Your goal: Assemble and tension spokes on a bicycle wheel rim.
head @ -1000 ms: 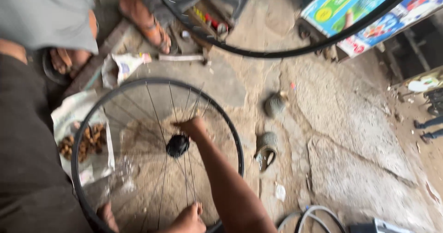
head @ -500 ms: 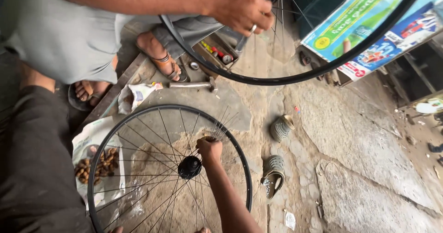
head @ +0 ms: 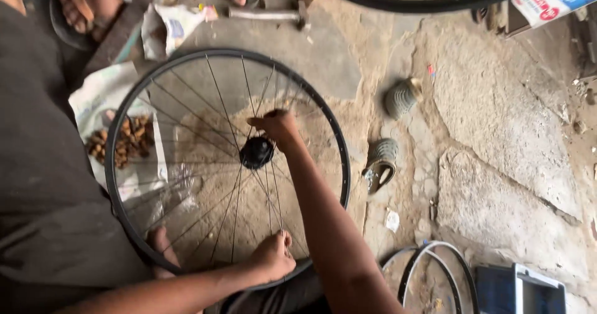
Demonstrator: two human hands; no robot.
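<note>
While the black-rimmed spoked bicycle wheel (head: 227, 161) lies on near-left ground, thin spokes are pinched by the right hand (head: 278, 127) and left hand (head: 273, 255); overbent spokes could be kinked.

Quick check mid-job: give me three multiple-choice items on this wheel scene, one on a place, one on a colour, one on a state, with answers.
1. Where is the right hand?
A. by the hub
B. on the cracked floor
C. on the box

2. What colour is the rim?
A. white
B. black
C. red

3. How do the left hand fingers stand?
A. spread flat
B. pinched on a spoke near the rim
C. off the wheel

Answers: A, it sits just above the hub; B, the hoop is dark all round; B, the fingers close around a spoke.
</note>
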